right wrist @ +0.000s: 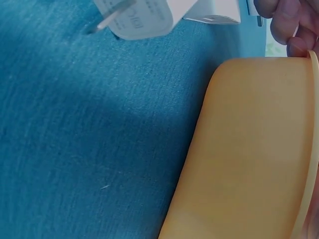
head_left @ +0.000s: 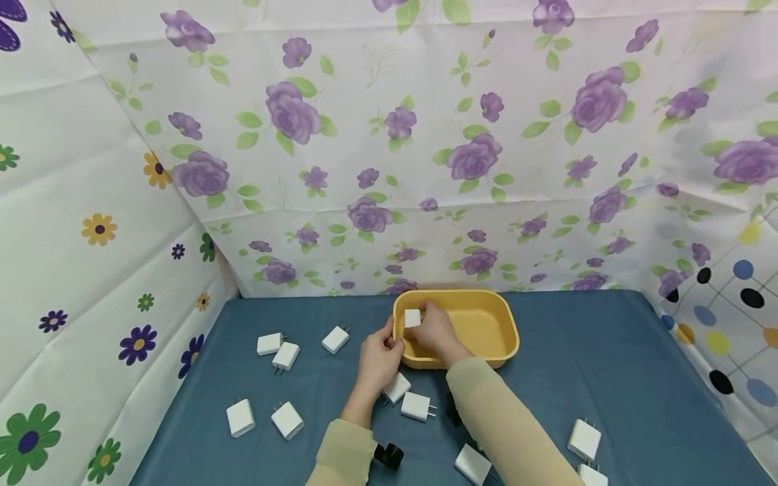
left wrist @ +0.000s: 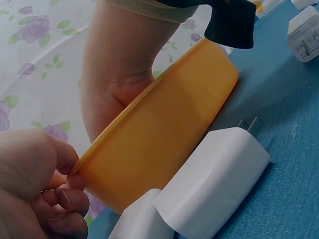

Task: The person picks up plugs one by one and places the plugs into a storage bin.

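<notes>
My left hand [head_left: 378,361] pinches the left rim of a yellow plastic basin [head_left: 480,322] between thumb and fingers, as the left wrist view also shows. Inside the basin, at its left end, my right hand [head_left: 437,331] holds a white charger [head_left: 412,318]; its fingertips are partly hidden. In the left wrist view the basin wall [left wrist: 149,134] covers that hand's fingers. Two white chargers, one [head_left: 417,406] with its prongs to the right and another [head_left: 397,388] partly behind my left wrist, lie just in front of the basin.
Several white plug chargers lie spread on the blue cloth [head_left: 200,412] at the left, such as one charger [head_left: 240,418]. Another charger [head_left: 473,464] is near the front beside my right sleeve, and a charger [head_left: 584,439] lies at the right. A flowered sheet [head_left: 377,148] hangs behind the basin.
</notes>
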### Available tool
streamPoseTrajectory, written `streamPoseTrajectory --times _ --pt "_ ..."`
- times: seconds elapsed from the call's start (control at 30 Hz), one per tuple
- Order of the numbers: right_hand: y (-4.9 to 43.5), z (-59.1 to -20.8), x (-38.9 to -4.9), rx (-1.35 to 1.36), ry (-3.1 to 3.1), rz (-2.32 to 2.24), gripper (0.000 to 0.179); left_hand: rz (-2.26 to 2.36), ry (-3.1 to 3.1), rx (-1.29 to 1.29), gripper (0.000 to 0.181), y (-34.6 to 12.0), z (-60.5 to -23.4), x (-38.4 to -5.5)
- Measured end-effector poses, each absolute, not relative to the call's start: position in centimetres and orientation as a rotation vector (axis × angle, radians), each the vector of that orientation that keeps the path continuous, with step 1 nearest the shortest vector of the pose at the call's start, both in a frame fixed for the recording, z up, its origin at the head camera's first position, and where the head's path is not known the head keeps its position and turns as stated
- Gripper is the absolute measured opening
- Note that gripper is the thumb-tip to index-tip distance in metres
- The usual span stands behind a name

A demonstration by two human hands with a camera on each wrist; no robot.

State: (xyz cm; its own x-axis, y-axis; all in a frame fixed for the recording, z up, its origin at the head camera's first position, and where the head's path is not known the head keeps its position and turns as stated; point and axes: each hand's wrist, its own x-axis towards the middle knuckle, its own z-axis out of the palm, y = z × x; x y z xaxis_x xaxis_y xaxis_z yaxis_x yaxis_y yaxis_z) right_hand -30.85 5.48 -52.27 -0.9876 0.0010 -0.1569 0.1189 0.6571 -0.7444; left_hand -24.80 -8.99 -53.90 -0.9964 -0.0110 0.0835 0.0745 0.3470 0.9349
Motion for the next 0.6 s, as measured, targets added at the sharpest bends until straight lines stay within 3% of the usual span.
streamPoseTrajectory --times 0.6 --pt "5.30 -52.57 -30.92 0.169 2.689 -1.269 0.059 -1.735 -2.528 -0.055 0.058 -9.04 -53.87 -24.66"
